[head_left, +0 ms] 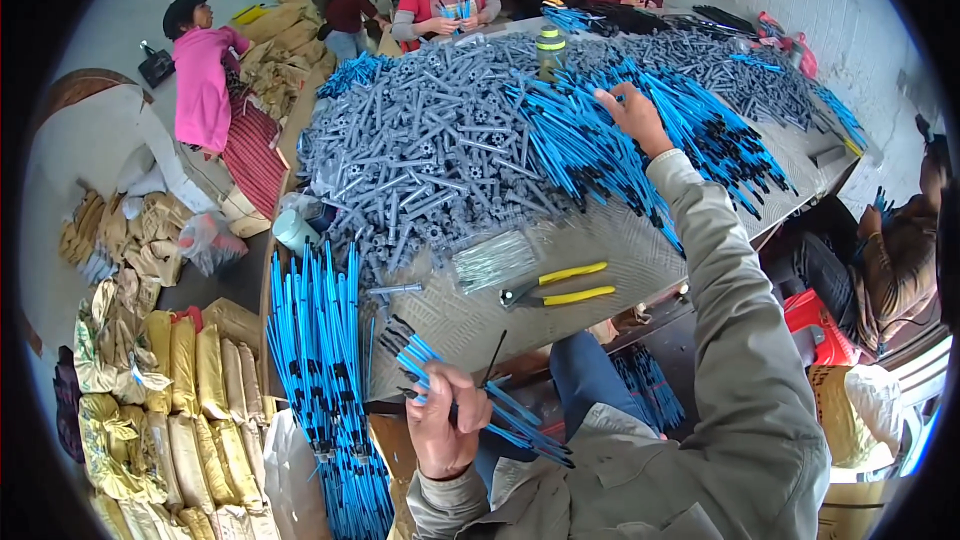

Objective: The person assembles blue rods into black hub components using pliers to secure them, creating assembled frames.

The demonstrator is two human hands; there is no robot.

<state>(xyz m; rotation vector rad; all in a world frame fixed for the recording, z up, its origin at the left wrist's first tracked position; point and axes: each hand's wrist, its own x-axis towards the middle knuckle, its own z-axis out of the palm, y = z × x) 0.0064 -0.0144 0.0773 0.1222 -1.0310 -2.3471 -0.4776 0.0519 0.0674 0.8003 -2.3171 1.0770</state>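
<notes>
My left hand (447, 418), low in front of me, is closed around several thin blue rods (520, 428) with black ends. A separate thin black piece (494, 358) sticks up by its fingers. My right hand (636, 118) reaches far over the table, above a wide heap of blue black-tipped rods (690, 130). Its fingers are curled, and whether a rod is pinched in them is hidden. Between the hands lie yellow-handled pliers (578, 284) and a flat bunch of thin pale strips (495, 262). A large pile of grey plastic tubes (420, 140) covers the left and middle.
More blue rods (320, 340) hang over the table's left edge, next to a pale green cup (294, 230). A yellow-capped bottle (550, 48) stands among the piles. Several people work around the table. Brown and gold sacks (190, 370) stack at left; a red stool (815, 328) stands at right.
</notes>
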